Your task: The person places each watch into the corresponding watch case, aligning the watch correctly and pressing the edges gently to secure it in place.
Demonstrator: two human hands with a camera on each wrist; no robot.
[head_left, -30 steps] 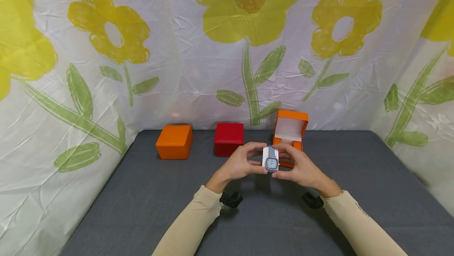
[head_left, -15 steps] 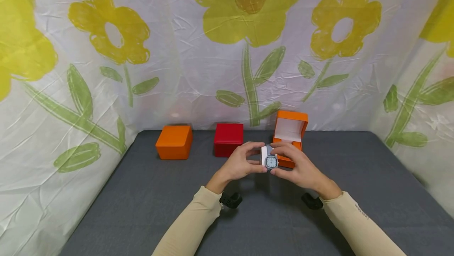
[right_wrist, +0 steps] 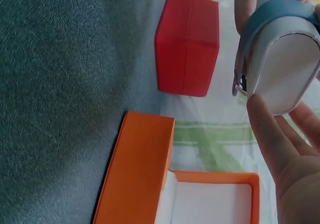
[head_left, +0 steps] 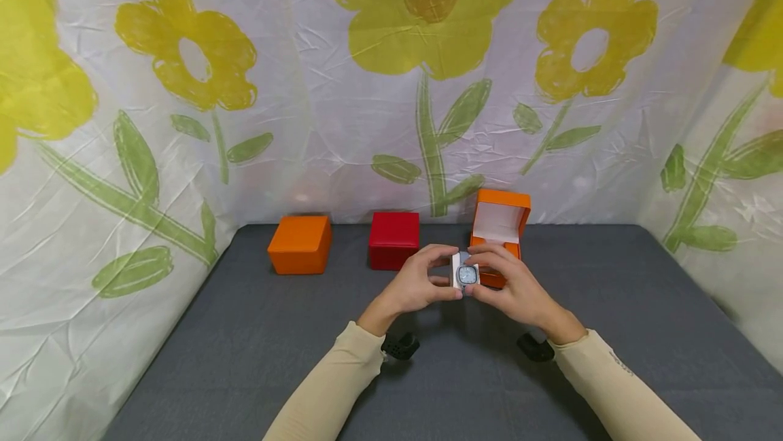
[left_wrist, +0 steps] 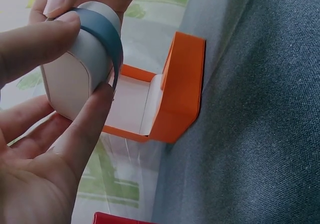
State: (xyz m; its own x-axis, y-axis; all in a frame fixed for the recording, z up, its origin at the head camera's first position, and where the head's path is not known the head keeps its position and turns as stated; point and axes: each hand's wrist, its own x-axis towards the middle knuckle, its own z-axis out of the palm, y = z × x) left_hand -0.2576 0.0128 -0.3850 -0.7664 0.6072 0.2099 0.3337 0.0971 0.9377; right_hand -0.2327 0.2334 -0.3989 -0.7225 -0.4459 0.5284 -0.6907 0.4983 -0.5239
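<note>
In the head view a wristwatch (head_left: 467, 274) with a pale square face and blue-grey strap is wrapped round a white watch cushion (head_left: 455, 267). My left hand (head_left: 417, 282) grips the cushion from the left, thumb low and fingers behind. My right hand (head_left: 515, 285) pinches it from the right, its fingertips over the upper strap. Both wrist views show the flat white ends of the cushion (left_wrist: 67, 83) and the strap (right_wrist: 272, 14) passing round its middle. The pair is held in front of an open orange box (head_left: 500, 218), whose lid stands up with a white lining.
A closed red box (head_left: 394, 240) stands to the left of the open one. Farther left is a closed orange box (head_left: 300, 244). All rest near the back edge of the dark grey table (head_left: 293, 359), before a flower-printed white curtain (head_left: 293, 121).
My right fingertips have shifted onto the upper strap, covering part of it. The watch face has moved slightly up and tilted. The boxes stay where they were.
</note>
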